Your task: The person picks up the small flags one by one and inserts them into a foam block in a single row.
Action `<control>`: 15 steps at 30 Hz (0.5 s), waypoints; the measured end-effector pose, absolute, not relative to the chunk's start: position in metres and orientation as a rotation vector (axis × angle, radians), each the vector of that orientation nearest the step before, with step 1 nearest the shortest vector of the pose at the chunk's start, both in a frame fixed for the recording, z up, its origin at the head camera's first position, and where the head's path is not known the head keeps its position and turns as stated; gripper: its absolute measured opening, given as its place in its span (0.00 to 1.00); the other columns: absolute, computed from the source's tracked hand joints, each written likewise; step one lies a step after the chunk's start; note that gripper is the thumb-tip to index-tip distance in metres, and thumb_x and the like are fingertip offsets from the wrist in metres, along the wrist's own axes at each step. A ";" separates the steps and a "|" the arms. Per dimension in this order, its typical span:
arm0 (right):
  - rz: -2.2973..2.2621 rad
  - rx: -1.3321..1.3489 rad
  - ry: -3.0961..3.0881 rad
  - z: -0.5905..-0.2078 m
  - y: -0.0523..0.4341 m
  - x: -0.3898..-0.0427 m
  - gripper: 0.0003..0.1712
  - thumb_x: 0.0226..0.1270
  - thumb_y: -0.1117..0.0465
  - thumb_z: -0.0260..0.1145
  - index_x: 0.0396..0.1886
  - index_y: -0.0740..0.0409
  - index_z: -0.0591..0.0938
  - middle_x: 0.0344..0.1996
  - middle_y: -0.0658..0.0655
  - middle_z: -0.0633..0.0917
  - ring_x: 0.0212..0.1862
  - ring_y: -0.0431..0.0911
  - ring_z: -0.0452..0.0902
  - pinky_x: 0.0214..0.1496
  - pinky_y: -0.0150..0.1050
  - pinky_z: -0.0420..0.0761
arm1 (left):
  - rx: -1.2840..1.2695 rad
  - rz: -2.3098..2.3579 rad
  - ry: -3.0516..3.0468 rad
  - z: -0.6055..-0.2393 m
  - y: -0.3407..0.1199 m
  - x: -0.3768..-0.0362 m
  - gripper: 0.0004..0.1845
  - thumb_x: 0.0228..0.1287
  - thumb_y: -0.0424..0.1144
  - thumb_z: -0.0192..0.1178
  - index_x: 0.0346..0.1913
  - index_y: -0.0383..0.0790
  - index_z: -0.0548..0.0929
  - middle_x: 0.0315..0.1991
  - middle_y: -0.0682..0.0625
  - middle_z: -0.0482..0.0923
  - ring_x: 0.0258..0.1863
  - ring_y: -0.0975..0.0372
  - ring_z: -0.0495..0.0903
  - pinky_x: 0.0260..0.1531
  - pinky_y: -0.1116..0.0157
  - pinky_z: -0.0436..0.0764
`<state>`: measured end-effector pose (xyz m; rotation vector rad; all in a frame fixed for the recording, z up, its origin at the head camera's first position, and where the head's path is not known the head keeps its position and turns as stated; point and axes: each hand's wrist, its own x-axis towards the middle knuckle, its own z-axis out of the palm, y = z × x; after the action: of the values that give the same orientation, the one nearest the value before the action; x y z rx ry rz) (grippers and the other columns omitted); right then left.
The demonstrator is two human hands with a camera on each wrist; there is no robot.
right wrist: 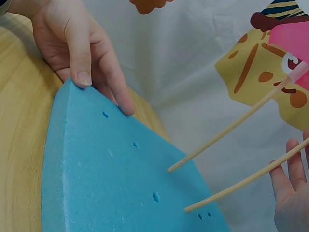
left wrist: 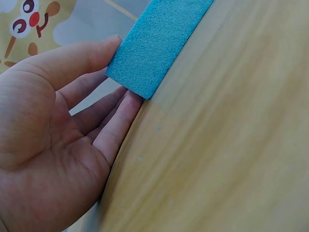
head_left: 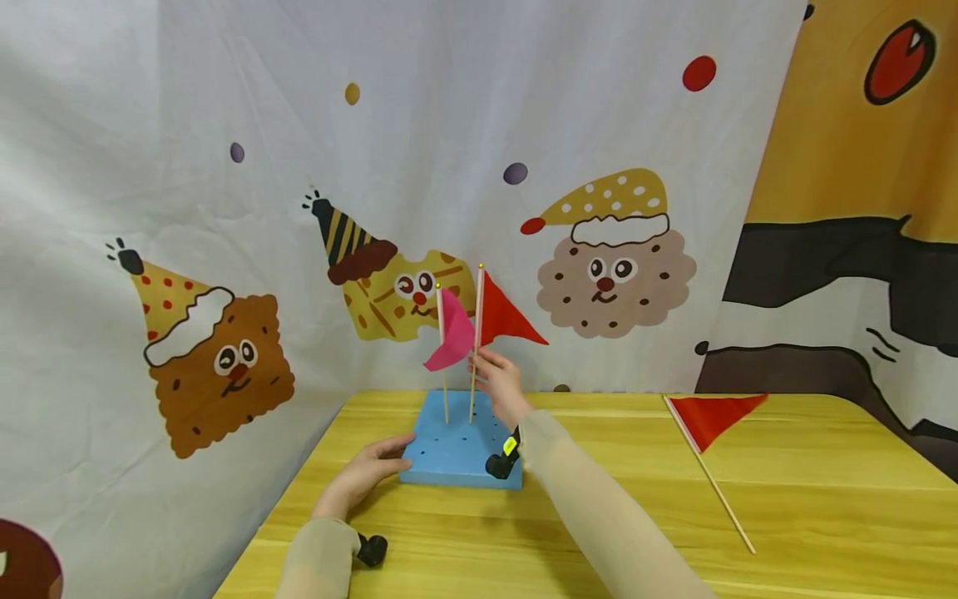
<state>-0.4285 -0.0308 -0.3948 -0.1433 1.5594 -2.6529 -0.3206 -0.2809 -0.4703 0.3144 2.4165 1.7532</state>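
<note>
A square slab of blue foam, matte and finely grained with rows of small punched holes across its top, lies near the far left corner of the yellow wood-grain tabletop, close to its back edge. Two flags stand upright in the slab's far holes on thin round wooden sticks: a pink flag with a limp, folded pennant, and just beside it a red flag whose triangle juts out stiff and flat. The right hand is raised at the red flag's stick; its fingers appear to close lightly about the stick, though the wrist view shows only loosely straightened fingertips beside it, so the grip is not certain. The left hand rests on the tabletop at the slab's near left corner, fingers straight and spread a little, the thumb on the top edge and the fingertips against the side. A second red flag of the same make lies flat toward the right edge of the tabletop, well apart from the slab. No writing is readable on anything.
</note>
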 end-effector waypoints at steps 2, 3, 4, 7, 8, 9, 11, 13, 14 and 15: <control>-2.647 -0.141 1.557 -0.396 -0.030 -0.429 0.17 0.70 0.64 0.63 0.56 0.66 0.80 0.43 0.58 0.85 0.46 0.50 0.82 0.63 0.55 0.71 | 0.312 1.756 2.414 -0.471 -0.280 -0.321 0.31 0.67 0.40 0.62 0.71 0.39 0.67 0.71 0.34 0.58 0.71 0.43 0.56 0.66 0.44 0.61; -2.640 -0.142 1.566 -0.397 -0.030 -0.428 0.17 0.70 0.64 0.63 0.56 0.66 0.80 0.43 0.57 0.85 0.46 0.50 0.82 0.63 0.54 0.71 | 0.314 1.755 2.413 -0.471 -0.280 -0.321 0.31 0.67 0.40 0.62 0.71 0.39 0.67 0.71 0.34 0.58 0.71 0.43 0.56 0.66 0.44 0.61; -2.630 -0.146 1.574 -0.398 -0.030 -0.428 0.17 0.70 0.64 0.63 0.56 0.65 0.81 0.43 0.57 0.85 0.47 0.51 0.82 0.63 0.54 0.72 | 0.315 1.756 2.412 -0.471 -0.280 -0.321 0.31 0.67 0.39 0.62 0.71 0.38 0.67 0.71 0.34 0.58 0.71 0.43 0.56 0.66 0.44 0.61; -2.591 -0.166 1.605 -0.400 -0.029 -0.427 0.17 0.70 0.63 0.63 0.56 0.64 0.81 0.46 0.59 0.84 0.52 0.55 0.80 0.62 0.51 0.74 | 0.319 1.757 2.410 -0.472 -0.280 -0.321 0.31 0.67 0.39 0.62 0.71 0.37 0.67 0.71 0.35 0.58 0.71 0.43 0.56 0.66 0.45 0.60; -2.580 -0.173 1.612 -0.400 -0.029 -0.427 0.17 0.70 0.63 0.63 0.56 0.64 0.81 0.47 0.60 0.84 0.53 0.56 0.79 0.61 0.50 0.74 | 0.320 1.754 2.414 -0.472 -0.280 -0.322 0.31 0.67 0.39 0.62 0.71 0.37 0.67 0.71 0.35 0.59 0.71 0.43 0.56 0.66 0.45 0.60; -2.568 -0.184 1.619 -0.400 -0.029 -0.426 0.17 0.71 0.62 0.63 0.56 0.64 0.81 0.49 0.61 0.83 0.55 0.57 0.78 0.61 0.49 0.75 | 0.318 1.754 2.416 -0.473 -0.280 -0.322 0.31 0.67 0.38 0.62 0.71 0.37 0.67 0.71 0.35 0.59 0.71 0.43 0.56 0.66 0.45 0.60; -2.548 -0.206 1.635 -0.401 -0.029 -0.426 0.18 0.71 0.62 0.62 0.57 0.64 0.81 0.51 0.63 0.82 0.55 0.57 0.77 0.61 0.48 0.75 | 0.316 1.756 2.418 -0.473 -0.281 -0.323 0.31 0.67 0.38 0.62 0.71 0.37 0.67 0.71 0.35 0.59 0.71 0.43 0.56 0.66 0.45 0.60; -2.532 -0.222 1.649 -0.401 -0.028 -0.425 0.18 0.71 0.61 0.62 0.58 0.63 0.80 0.52 0.64 0.82 0.55 0.56 0.77 0.61 0.48 0.75 | 0.317 1.752 2.422 -0.473 -0.281 -0.323 0.31 0.67 0.38 0.62 0.71 0.37 0.67 0.71 0.35 0.59 0.71 0.43 0.56 0.66 0.46 0.61; -2.527 -0.231 1.657 -0.401 -0.028 -0.424 0.19 0.71 0.61 0.62 0.58 0.63 0.80 0.52 0.63 0.82 0.55 0.56 0.78 0.61 0.49 0.74 | 0.317 1.746 2.426 -0.472 -0.281 -0.323 0.31 0.67 0.38 0.62 0.71 0.37 0.67 0.71 0.35 0.59 0.71 0.43 0.56 0.66 0.46 0.61; -2.519 -0.243 1.666 -0.401 -0.028 -0.423 0.19 0.71 0.61 0.62 0.58 0.63 0.80 0.51 0.63 0.82 0.54 0.56 0.78 0.61 0.49 0.75 | 0.319 1.746 2.423 -0.472 -0.282 -0.323 0.31 0.67 0.38 0.62 0.71 0.37 0.67 0.71 0.35 0.59 0.71 0.43 0.56 0.66 0.46 0.61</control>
<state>-0.4228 -0.0280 -0.4014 -0.2431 1.6661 -2.5193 -0.3234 -0.2816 -0.4723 0.3195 2.4228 1.7457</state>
